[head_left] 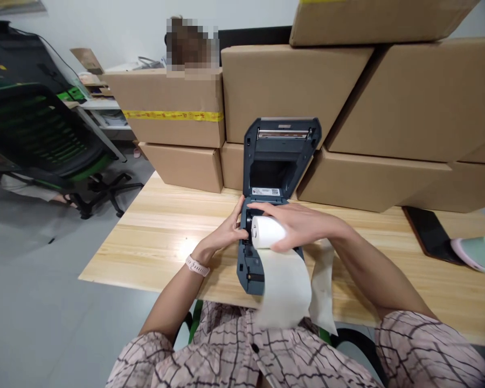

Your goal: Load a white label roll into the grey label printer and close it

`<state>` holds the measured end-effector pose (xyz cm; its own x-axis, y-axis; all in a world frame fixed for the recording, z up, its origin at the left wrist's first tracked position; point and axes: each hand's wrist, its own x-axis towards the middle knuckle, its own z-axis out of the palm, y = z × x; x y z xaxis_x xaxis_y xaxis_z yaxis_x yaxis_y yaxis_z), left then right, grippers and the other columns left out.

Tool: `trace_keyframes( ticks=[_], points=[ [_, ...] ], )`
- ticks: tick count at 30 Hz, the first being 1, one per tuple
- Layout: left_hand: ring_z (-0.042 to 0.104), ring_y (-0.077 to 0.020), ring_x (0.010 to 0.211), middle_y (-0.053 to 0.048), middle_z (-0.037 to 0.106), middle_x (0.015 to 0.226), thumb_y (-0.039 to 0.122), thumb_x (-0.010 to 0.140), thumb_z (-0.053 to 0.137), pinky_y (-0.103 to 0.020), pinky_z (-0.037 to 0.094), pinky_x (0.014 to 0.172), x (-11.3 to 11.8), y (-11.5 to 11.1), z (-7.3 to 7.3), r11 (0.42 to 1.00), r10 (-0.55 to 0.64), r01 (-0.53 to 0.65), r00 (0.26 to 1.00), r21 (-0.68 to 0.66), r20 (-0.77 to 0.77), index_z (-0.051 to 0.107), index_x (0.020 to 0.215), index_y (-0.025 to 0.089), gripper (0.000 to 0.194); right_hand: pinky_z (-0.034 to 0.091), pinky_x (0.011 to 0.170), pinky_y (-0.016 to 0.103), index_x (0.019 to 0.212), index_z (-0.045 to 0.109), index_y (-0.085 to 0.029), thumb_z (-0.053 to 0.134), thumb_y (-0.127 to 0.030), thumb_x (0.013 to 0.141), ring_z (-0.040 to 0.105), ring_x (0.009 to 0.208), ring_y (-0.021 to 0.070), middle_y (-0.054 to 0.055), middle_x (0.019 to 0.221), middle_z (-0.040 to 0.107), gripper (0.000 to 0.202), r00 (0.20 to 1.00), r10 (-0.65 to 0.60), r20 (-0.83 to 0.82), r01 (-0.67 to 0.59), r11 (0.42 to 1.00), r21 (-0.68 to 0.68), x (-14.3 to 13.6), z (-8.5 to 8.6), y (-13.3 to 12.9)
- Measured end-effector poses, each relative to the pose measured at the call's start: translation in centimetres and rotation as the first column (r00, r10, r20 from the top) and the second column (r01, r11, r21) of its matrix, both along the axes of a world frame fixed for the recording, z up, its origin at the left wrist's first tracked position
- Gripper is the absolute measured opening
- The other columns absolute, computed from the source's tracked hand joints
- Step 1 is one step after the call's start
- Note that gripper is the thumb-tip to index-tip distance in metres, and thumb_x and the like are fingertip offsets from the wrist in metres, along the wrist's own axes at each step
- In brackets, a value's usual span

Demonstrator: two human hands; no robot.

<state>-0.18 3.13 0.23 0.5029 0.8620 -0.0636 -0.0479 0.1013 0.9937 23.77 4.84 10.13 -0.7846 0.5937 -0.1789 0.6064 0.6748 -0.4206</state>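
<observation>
A dark grey label printer (247,269) stands on the wooden table in front of me, its lid (248,156) swung up and back. My right hand (301,223) is closed around a white paper roll (267,233) over the printer's open bay. From the roll a wide paper tail (286,285) hangs past the table's front edge. My left hand (226,231) grips the printer's left side, thumb at the roll's left end and fingers along the casing. The roll's right end is hidden behind my right hand. Another paper strip (322,291) hangs to the right of the printer.
Stacked cardboard boxes (283,81) line the table's back edge, close behind the raised lid. A dark flat object (430,231) and a pale green cup with a pink rim (479,252) lie at right. An office chair (36,129) is at left; a person's head (188,46) shows beyond the boxes.
</observation>
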Motion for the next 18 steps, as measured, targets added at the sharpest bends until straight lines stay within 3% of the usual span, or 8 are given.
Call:
trace_keyframes(
  ticks=[4, 6, 8, 10, 13, 18],
  points=[
    [0.023, -0.0359, 0.161, -0.004, 0.005, 0.178, 0.013, 0.069, 0.067, -0.05, 0.028, 0.129, 0.3, -0.2, 0.0, 1.0, -0.021, 0.021, 1.0, 0.019, -0.002, -0.009, 0.168, 0.029, 0.125, 0.058, 0.092, 0.039, 0.164, 0.027, -0.031, 0.081, -0.041, 0.073, 0.069, 0.112, 0.0293, 0.007, 0.134, 0.067, 0.106, 0.957, 0.016, -0.29, -0.014, 1.0, 0.009, 4.5, 3.3, -0.9],
    [0.017, -0.0337, 0.163, -0.002, 0.003, 0.179, 0.013, 0.07, 0.064, -0.048, 0.023, 0.131, 0.3, -0.2, 0.0, 0.999, -0.017, 0.018, 0.999, 0.04, -0.03, -0.006, 0.168, 0.029, 0.122, 0.056, 0.101, 0.043, 0.163, 0.029, -0.032, 0.082, -0.042, 0.074, 0.066, 0.119, 0.0311, 0.007, 0.136, 0.064, 0.104, 0.924, -0.065, -0.376, 0.097, 0.993, 0.067, 7.0, 3.9, -1.0],
    [0.01, -0.0312, 0.164, 0.0, -0.001, 0.178, 0.012, 0.07, 0.061, -0.046, 0.016, 0.133, 0.3, -0.2, 0.0, 0.997, -0.014, 0.018, 0.998, 0.077, -0.058, -0.003, 0.169, 0.03, 0.12, 0.05, 0.11, 0.047, 0.162, 0.032, -0.032, 0.082, -0.042, 0.075, 0.061, 0.128, 0.0334, 0.009, 0.145, 0.059, 0.101, 0.886, -0.194, -0.422, 0.253, 0.964, 0.087, 9.1, 3.4, -0.5],
    [0.004, -0.0291, 0.165, 0.001, -0.004, 0.178, 0.012, 0.068, 0.061, -0.043, 0.009, 0.135, 0.3, 0.0, -0.2, 0.993, -0.016, 0.025, 0.997, 0.119, -0.078, -0.002, 0.169, 0.028, 0.12, 0.047, 0.114, 0.05, 0.161, 0.034, -0.031, 0.083, -0.041, 0.074, 0.058, 0.133, 0.0347, 0.01, 0.153, 0.053, 0.101, 0.834, -0.343, -0.432, 0.396, 0.918, 0.035, 10.6, 1.9, 0.5],
    [-0.002, -0.0281, 0.165, 0.001, -0.003, 0.178, 0.013, 0.068, 0.061, -0.042, 0.004, 0.135, 0.2, 0.1, -0.4, 0.988, -0.01, 0.026, 0.995, 0.153, -0.103, -0.001, 0.169, 0.026, 0.12, 0.049, 0.114, 0.053, 0.161, 0.036, -0.031, 0.086, -0.045, 0.07, 0.056, 0.137, 0.0381, 0.01, 0.16, 0.047, 0.105, 0.737, -0.526, -0.424, 0.523, 0.841, -0.135, 11.9, -1.8, 2.4],
    [0.0, -0.0294, 0.165, -0.001, 0.0, 0.178, 0.015, 0.068, 0.062, -0.045, 0.004, 0.135, 0.3, 0.0, -0.1, 0.99, -0.011, 0.024, 0.995, 0.136, -0.095, -0.004, 0.169, 0.023, 0.121, 0.044, 0.121, 0.056, 0.156, 0.042, -0.033, 0.09, -0.044, 0.062, 0.05, 0.144, 0.0395, 0.008, 0.164, 0.044, 0.107, 0.638, -0.626, -0.449, 0.517, 0.78, -0.353, 11.8, -7.5, 4.5]
  ],
)
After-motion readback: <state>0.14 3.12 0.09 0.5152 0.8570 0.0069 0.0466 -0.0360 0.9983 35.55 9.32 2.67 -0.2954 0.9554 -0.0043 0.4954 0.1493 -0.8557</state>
